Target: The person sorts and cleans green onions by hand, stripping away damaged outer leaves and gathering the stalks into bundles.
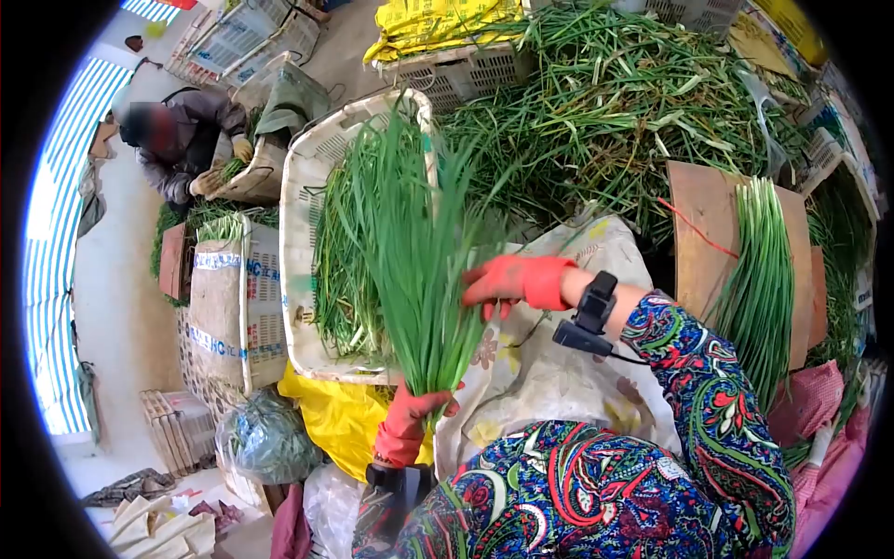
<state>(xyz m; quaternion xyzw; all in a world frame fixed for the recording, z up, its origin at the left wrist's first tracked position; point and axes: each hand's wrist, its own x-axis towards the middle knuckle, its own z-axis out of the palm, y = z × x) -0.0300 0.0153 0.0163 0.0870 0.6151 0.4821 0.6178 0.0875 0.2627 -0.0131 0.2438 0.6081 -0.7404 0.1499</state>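
My left hand (410,421), in a red rubber glove, is closed round the lower end of a bunch of garlic chives (419,270). The long green leaves fan upward in front of a white plastic crate (296,270). Also gloved in red, my right hand (507,282) is at the right side of the bunch with its fingers apart, close to the leaves; whether it touches them I cannot tell. More chives (349,252) lie inside the crate. On a board (694,224) to the right rests a neat bundle of chives (759,270), pale ends upward.
Loose chives (615,102) form a large heap at the back. A yellow sack (438,28) lies on another crate (466,74). At the left, a co-worker (186,135) handles greens beside a crate. A filled plastic bag (270,438) and yellow plastic (331,410) lie lower left.
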